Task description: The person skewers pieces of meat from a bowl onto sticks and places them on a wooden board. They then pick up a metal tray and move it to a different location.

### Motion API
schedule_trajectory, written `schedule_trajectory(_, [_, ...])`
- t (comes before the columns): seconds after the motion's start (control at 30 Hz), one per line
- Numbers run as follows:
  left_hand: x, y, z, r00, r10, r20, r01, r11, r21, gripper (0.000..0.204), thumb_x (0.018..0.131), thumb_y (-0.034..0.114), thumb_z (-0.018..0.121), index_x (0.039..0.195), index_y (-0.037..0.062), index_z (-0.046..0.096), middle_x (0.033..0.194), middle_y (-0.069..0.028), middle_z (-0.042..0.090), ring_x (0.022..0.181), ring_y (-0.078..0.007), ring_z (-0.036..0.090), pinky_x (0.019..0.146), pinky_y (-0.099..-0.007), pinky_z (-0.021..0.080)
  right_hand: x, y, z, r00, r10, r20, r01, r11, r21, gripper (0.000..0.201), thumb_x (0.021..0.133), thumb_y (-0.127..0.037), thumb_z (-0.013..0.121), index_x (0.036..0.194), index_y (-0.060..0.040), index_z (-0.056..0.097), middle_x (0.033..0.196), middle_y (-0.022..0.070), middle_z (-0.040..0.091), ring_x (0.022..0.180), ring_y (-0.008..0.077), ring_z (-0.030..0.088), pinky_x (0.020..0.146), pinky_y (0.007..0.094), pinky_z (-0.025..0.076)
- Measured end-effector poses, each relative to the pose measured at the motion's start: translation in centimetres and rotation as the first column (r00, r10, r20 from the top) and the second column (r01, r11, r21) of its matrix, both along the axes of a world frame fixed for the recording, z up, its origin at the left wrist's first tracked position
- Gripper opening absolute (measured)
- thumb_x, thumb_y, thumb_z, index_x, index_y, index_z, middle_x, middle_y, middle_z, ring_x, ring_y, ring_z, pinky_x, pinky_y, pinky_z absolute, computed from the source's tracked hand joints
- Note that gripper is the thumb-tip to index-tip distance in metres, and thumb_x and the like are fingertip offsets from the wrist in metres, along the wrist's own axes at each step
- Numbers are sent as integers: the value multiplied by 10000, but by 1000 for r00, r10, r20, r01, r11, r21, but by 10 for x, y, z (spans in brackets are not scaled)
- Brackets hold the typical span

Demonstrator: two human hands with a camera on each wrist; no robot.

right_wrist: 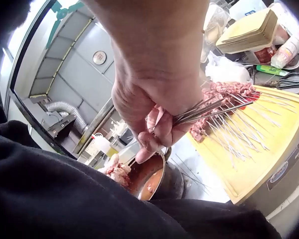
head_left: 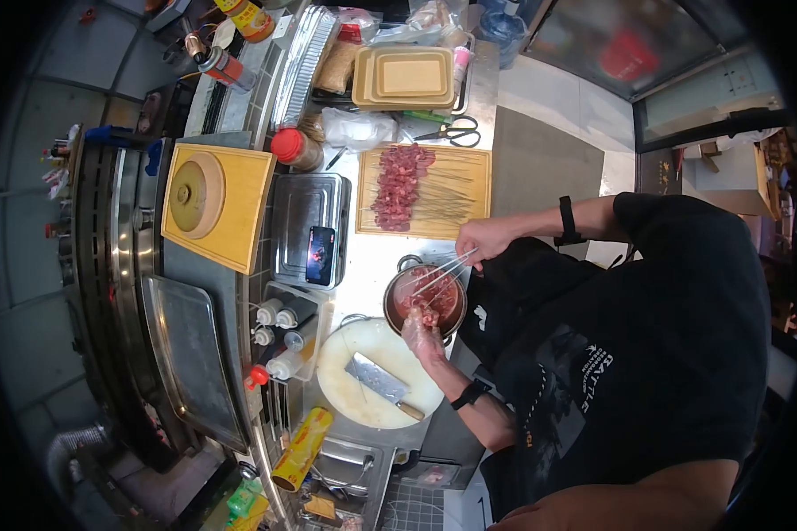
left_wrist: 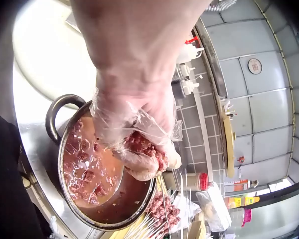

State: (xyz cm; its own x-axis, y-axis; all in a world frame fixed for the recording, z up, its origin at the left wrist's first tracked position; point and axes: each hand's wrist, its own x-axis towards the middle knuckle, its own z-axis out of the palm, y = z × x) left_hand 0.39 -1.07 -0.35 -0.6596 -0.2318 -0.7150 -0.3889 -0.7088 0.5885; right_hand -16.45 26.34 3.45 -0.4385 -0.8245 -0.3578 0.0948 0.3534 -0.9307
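Note:
A steel pot [head_left: 397,281] of red marinated meat [left_wrist: 84,174] stands on the counter before me. My left hand [head_left: 422,329], in a clear plastic glove, hovers over the pot and grips a clump of raw meat pieces [left_wrist: 144,149]. My right hand [head_left: 480,239], bare, pinches a bundle of thin metal skewers [right_wrist: 209,108] whose tips slant down toward the pot. Beyond it lies a yellow cutting board [head_left: 469,181] with a row of finished meat skewers [head_left: 398,186]; the same board [right_wrist: 269,154] shows in the right wrist view.
A round white chopping board [head_left: 345,394] carries a cleaver [head_left: 376,382]. A phone [head_left: 320,255] lies on a steel tray [head_left: 292,221]. Squeeze bottles [head_left: 279,341], scissors [head_left: 456,134], stacked yellow trays [head_left: 407,78] and a wooden board with a lid [head_left: 217,203] crowd the counter.

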Motion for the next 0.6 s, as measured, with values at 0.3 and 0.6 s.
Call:
schedule_trajectory(0.3, [-9, 14, -11, 999, 13, 38, -18, 989, 145, 155, 1041, 164, 647, 946, 49, 604, 813, -30, 595, 670, -102, 503, 597, -248, 422, 21, -16, -4, 995, -79, 53, 78, 996, 31, 60, 923, -57, 684, 911, 2, 688, 718, 21, 742, 648, 108, 662, 601, 308, 504])
schedule_trajectory(0.6, [-1, 12, -12, 989, 124, -82, -107, 976, 190, 245, 1028, 47, 612, 1242, -64, 567, 1125, -131, 647, 1023, -216, 633, 935, -354, 554, 23, -15, -1, 980, -196, 34, 193, 979, 70, 59, 925, -50, 667, 921, 2, 694, 732, 27, 749, 668, 112, 681, 621, 307, 516])
